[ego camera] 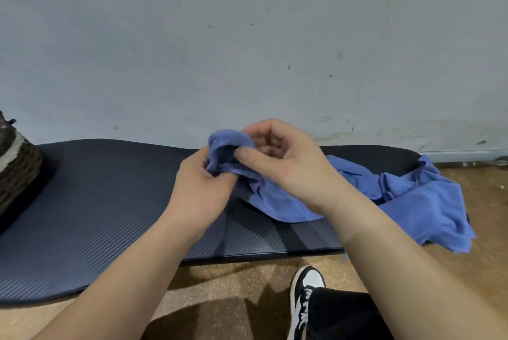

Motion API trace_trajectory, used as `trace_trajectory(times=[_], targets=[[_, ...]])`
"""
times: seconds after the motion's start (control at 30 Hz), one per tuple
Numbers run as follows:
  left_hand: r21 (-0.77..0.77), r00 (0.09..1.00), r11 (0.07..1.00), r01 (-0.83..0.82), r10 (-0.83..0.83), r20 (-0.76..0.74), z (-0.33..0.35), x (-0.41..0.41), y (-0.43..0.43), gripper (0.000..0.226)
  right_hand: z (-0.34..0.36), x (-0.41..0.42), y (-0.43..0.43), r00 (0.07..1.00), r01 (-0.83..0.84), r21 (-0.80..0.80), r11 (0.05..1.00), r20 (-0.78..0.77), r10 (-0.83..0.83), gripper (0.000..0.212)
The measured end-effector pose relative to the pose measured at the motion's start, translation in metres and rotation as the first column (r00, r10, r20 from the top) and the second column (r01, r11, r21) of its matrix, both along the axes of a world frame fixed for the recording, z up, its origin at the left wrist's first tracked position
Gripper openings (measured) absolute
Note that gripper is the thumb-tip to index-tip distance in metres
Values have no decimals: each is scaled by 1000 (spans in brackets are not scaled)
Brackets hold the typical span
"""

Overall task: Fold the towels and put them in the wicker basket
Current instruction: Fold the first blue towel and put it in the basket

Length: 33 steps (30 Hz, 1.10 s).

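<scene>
Head view: both hands grip one end of a blue towel (pixel 277 199) above a dark ribbed mat (pixel 110 202).

The wicker basket (pixel 16 169) stands at the mat's left edge, its contents out of sight. The towel trails rightward from the hands, its long axis running left to right, to a crumpled heap (pixel 423 202) overhanging the mat. The left hand (pixel 200 191) is closed on bunched cloth; the right hand (pixel 283 158) pinches the raised end under its thumb.
</scene>
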<state>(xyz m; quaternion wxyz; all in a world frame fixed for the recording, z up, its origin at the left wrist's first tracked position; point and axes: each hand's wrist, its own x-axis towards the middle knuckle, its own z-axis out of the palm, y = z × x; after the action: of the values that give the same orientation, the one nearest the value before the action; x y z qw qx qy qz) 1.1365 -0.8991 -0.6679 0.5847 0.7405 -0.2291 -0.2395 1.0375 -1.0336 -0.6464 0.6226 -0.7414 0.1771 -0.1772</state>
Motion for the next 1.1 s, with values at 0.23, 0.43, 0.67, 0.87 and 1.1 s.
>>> trace_trajectory(times=[0.23,0.43,0.67,0.87,1.1], targets=[[203,989,968,-149,144,42,-1,63,52,12,-42,2,-17,617,-439,-359,824,-787,-14,51],[457,944,861,-225,76,322,-23,98,86,70,-66,17,-14,638,-443,-423,791,-768,-53,34],[605,705,792,82,-475,527,-44,72,66,19,-81,27,-5,739,-378,-542,751,-665,-108,11],[722,602,670,171,-651,462,-76,72,51,9,-91,28,-12,744,-423,-540,728,-666,-62,21],[601,671,782,164,-535,513,-64,75,57,12,-88,31,-12,712,-495,-559,665,-700,-58,23]])
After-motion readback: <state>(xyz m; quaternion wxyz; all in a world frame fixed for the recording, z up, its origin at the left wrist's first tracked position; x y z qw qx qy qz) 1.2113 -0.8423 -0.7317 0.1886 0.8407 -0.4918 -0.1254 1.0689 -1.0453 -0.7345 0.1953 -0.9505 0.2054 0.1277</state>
